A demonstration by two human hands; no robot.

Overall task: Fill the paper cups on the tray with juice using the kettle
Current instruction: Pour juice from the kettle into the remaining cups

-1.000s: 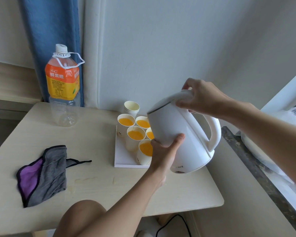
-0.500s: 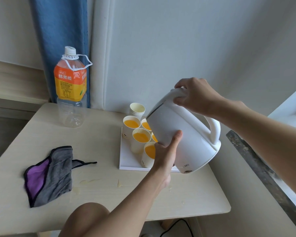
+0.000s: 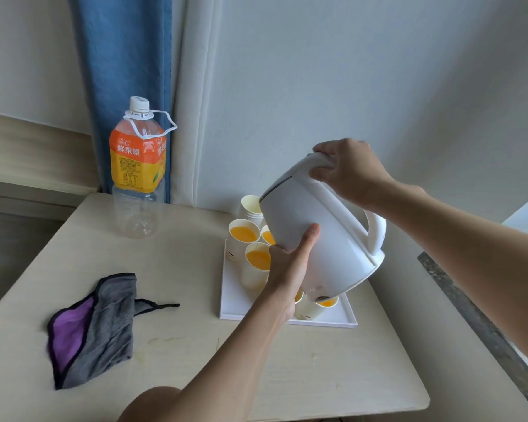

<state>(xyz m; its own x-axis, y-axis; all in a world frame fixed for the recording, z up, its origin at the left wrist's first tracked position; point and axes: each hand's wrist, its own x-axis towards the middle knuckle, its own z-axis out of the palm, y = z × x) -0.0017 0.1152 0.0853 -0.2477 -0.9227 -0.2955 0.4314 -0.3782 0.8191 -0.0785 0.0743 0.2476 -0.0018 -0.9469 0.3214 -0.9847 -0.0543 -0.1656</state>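
The white plastic kettle hangs tilted in the air over the white rectangular tray, its top end leaning toward the wall and its base raised above the nearest cups. I see my right hand on the kettle's top, its fingers curled over the upper end of the handle by the lid. My left hand lies against the kettle's lower side with the thumb straight and flat on the wall; the rest of its fingers are hidden behind the body, so I cannot tell how they lie. White paper cups holding orange juice stand grouped on the tray, partly covered by the kettle. A stack of empty paper cups stands just behind them. The tray rests on a pale wooden bench. A nearly empty clear plastic bottle with an orange label stands at the back left, and a crumpled grey and purple cloth lies at the front left.
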